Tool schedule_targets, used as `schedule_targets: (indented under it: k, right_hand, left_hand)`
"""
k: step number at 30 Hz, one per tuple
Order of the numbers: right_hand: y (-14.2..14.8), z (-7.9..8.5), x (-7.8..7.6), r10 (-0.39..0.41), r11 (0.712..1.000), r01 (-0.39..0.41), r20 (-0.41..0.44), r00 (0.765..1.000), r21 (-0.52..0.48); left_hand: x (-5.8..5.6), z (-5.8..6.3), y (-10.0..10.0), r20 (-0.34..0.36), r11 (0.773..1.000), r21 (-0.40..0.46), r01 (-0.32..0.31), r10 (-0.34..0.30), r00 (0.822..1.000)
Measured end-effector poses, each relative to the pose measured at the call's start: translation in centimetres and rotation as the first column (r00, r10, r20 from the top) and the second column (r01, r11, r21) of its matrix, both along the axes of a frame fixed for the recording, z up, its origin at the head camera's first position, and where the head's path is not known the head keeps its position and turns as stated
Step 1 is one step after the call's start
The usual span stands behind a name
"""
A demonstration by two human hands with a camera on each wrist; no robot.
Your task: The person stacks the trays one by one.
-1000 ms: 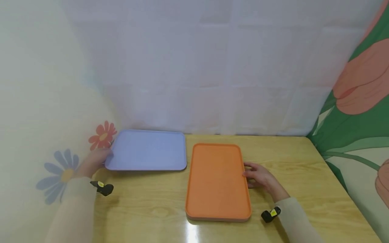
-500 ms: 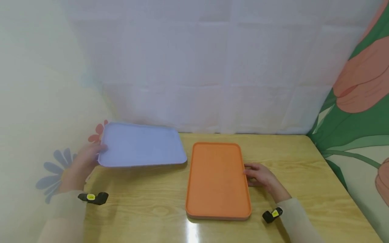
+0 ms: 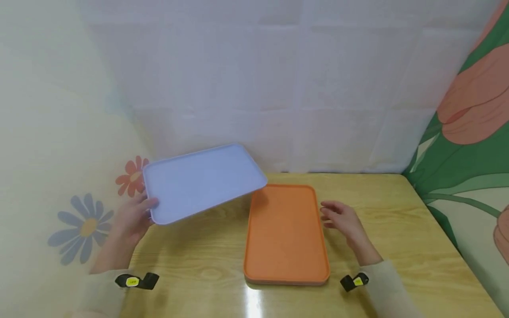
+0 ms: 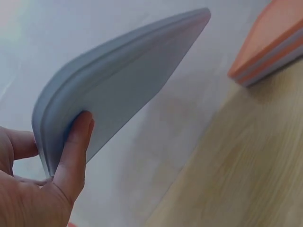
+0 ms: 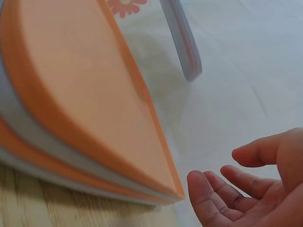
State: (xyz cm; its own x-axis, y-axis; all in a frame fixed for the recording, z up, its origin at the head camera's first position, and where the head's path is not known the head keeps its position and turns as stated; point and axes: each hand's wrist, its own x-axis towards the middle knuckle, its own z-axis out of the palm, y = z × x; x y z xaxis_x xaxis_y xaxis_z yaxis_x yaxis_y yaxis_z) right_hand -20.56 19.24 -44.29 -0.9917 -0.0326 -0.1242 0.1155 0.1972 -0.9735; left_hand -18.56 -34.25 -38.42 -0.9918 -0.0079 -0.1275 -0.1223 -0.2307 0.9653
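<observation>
My left hand (image 3: 135, 216) pinches the near left corner of a pale blue-lilac tray (image 3: 203, 181), thumb on top and fingers beneath. The tray is in the air, tilted, its right corner over the far left corner of an orange tray (image 3: 286, 238). In the left wrist view the underside of the lilac tray (image 4: 118, 90) shows, with a finger against it. The orange tray tops a stack of alternating orange and pale trays, clear in the right wrist view. Just right of the stack, my right hand (image 3: 342, 221) hovers with fingers loosely bent, apart from the trays and holding nothing.
The stack stands on a wood-grain table (image 3: 397, 221). A white cloth (image 3: 278, 88) hangs along the table's back edge. On the left is a pale wall with painted flowers (image 3: 88, 227); a green and pink floral panel (image 3: 473, 132) borders the right side.
The lilac tray has risen from the table at the left, turned, and swung right toward the orange stack in my left hand. My right hand has come slightly away from the stack's edge.
</observation>
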Motion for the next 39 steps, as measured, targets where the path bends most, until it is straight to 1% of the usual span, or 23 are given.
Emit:
schedule_targets:
  k: [3,6,14,17,20,23,26,28,32,36,39]
  right_hand:
    - [-0.7,0.4,0.4,0.028,0.998,-0.029,-0.015,0.999,-0.061]
    - [-1.4,0.6,0.6,0.067,0.991,-0.068,-0.015,0.998,-0.119]
    - [-3.1,0.3,1.2,0.108,0.969,-0.102,0.015,0.994,-0.223]
    - [-3.8,0.3,1.4,0.128,0.956,-0.118,0.018,0.992,-0.27]
    - [-4.5,0.2,1.5,0.137,0.934,-0.121,0.027,0.99,-0.337]
    - [-5.3,0.3,1.5,0.121,0.9,-0.091,0.043,0.992,-0.426]
    - [-6.2,0.4,1.5,0.104,0.855,-0.061,0.056,0.993,-0.514]
    - [-6.8,0.6,1.5,0.085,0.817,-0.033,0.063,0.994,-0.575]
    - [-7.8,0.9,1.6,0.049,0.728,0.023,0.086,0.995,-0.685]
    - [-8.8,1.0,1.3,0.029,0.664,0.059,0.104,0.994,-0.745]
    - [-9.3,1.0,1.3,0.029,0.627,0.057,0.096,0.995,-0.777]
  left_hand:
    - [0.1,-0.2,1.5,-0.009,0.999,-0.035,0.006,-0.006,1.0]
    - [0.4,-0.3,3.0,0.003,0.999,-0.054,0.001,-0.001,1.0]
    - [0.8,-0.3,6.5,-0.012,1.0,0.003,-0.007,0.007,1.0]
    - [0.8,-0.3,7.7,-0.005,1.0,0.013,-0.009,0.009,1.0]
    - [1.0,-0.4,9.0,0.0,1.0,0.029,-0.01,0.01,1.0]
    - [1.1,-0.4,10.3,0.005,0.998,0.057,-0.013,0.012,1.0]
    - [1.2,-0.4,11.7,0.016,0.995,0.094,-0.016,0.014,1.0]
    - [1.1,-0.5,12.6,0.024,0.993,0.114,-0.019,0.017,1.0]
    - [0.8,-0.8,14.3,0.031,0.989,0.146,-0.016,0.012,0.999]
    - [0.6,-1.5,15.9,0.037,0.985,0.173,-0.025,0.018,0.999]
    - [0.6,-2.0,16.8,0.039,0.983,0.179,-0.032,0.026,0.999]
